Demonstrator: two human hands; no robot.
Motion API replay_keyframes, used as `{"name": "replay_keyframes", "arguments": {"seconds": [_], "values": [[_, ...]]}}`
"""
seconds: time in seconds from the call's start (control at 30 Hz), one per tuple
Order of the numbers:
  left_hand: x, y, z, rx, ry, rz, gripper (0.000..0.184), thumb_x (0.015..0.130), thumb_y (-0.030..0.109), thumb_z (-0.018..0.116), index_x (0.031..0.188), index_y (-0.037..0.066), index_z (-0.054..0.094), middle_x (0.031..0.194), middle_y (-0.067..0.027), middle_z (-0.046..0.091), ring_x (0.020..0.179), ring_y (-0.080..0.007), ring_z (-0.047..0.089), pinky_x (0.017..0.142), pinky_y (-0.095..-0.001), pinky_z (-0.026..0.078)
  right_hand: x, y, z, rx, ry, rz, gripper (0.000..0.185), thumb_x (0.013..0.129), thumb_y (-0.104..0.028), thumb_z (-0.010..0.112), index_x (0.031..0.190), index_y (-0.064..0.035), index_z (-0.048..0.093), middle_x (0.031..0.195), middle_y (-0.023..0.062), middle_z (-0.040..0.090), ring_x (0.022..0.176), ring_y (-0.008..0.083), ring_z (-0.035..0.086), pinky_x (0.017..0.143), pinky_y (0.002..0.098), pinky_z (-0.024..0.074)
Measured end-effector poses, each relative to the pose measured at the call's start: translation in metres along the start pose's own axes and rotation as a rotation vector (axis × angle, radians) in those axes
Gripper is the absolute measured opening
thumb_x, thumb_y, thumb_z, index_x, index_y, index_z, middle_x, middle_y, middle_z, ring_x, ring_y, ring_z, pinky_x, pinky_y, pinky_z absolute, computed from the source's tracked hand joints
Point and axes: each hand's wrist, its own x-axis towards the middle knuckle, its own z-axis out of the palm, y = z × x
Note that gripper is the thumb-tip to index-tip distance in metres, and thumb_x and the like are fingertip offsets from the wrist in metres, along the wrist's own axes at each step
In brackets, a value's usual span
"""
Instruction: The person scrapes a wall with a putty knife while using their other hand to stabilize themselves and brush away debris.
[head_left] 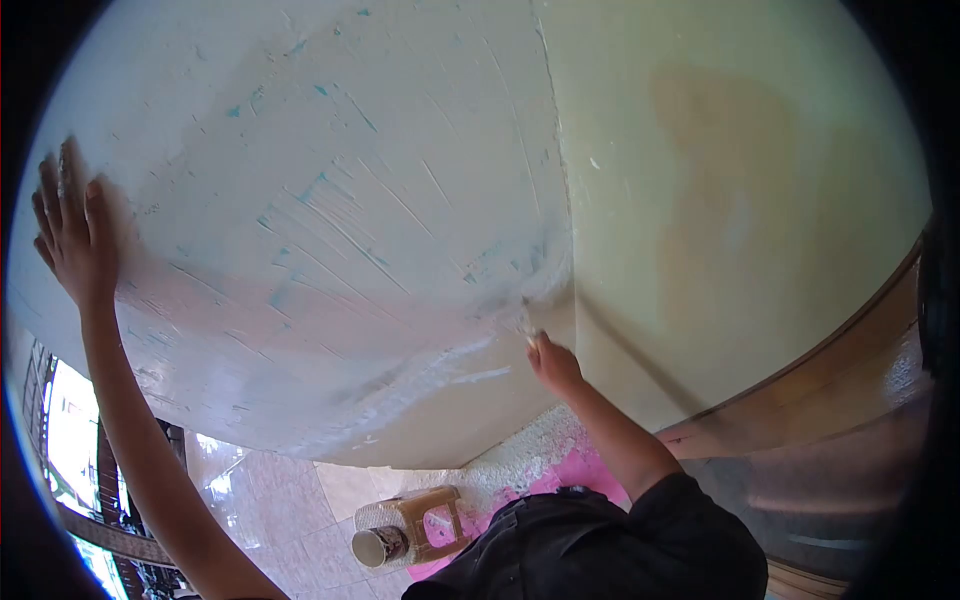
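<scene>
My left hand (75, 230) lies flat against the whitish wall (400, 130) at the far left, fingers spread and holding nothing. Low on the same wall, near the inner corner, my right hand (552, 362) is closed round a small scraper (528, 318) with a pale handle. The tool's tip points up at a greyish, rubbed patch; blur hides the exact shape of its blade and whether it touches. Long scratches and bluish-green flecks mark the wall around it.
A yellowish wall (740, 220) with brown stains meets the whitish one at the corner. Below lie a pink sheet (575, 470) strewn with white flakes and a tan jug (410, 525) on the tiled floor (275, 500). Brown wooden trim (800, 400) runs along the right.
</scene>
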Motion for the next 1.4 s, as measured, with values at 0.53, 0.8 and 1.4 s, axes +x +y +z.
{"name": "replay_keyframes", "arguments": {"seconds": [0.53,0.8,1.4], "values": [[-0.006,-0.006,0.002,0.038,-0.062,-0.018,0.068,0.093,0.067,0.024,0.150,0.030,0.030,0.156,-0.0020,0.028,0.145,-0.0291,0.023,0.113,-0.0610,0.016,0.007,-0.025,-0.050,0.386,0.451,-0.341,0.029,0.094,-0.024,0.056,0.109,-0.0010,0.050,0.100,0.0216,0.052,0.091,0.0376,0.056,0.076,0.0416,0.0481],[-0.005,-0.007,0.000,0.016,-0.057,-0.016,0.065,0.093,0.065,0.029,0.147,0.030,0.036,0.154,-0.0020,0.033,0.143,-0.0293,0.026,0.112,-0.0603,0.019,0.040,-0.058,-0.048,0.078,0.310,-0.233,0.029,0.090,-0.022,0.061,0.110,-0.0030,0.050,0.093,0.0180,0.059,0.086,0.0356,0.062,0.072,0.0464,0.0504],[-0.006,-0.007,-0.001,0.068,-0.086,-0.037,0.063,0.093,0.064,0.028,0.146,0.031,0.037,0.154,-0.0024,0.032,0.144,-0.0289,0.026,0.113,-0.0603,0.018,0.056,-0.114,-0.123,0.342,0.440,-0.343,0.033,0.090,-0.032,0.060,0.101,-0.0015,0.055,0.077,0.0173,0.061,0.070,0.0383,0.062,0.063,0.0452,0.0495]]}}
